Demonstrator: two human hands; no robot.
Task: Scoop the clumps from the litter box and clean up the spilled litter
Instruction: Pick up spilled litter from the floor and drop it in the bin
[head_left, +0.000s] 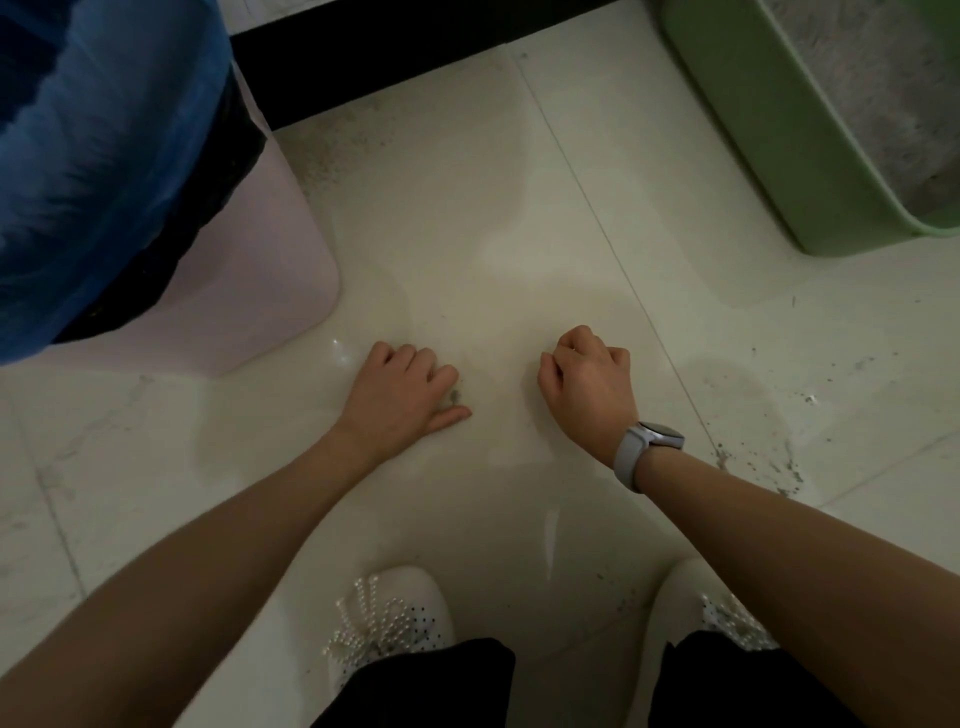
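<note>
Looks like I'm on floor cleanup: left hand (402, 392) gathers litter grains (454, 397), right hand (587, 382) curled empty; trash bin (249, 270) next.

The 1 head-worn view looks steeply down, close over a tiled floor (467, 218). The wearer's shoes (395, 608) sit at 6 o'clock, a green litter box (779, 156) at 2 o'clock.

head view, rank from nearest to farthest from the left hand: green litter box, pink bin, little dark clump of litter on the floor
From the left hand:
1. Dark clump of litter, right at its fingertips.
2. Pink bin, up and to its left.
3. Green litter box, far upper right, past the right hand.
</note>
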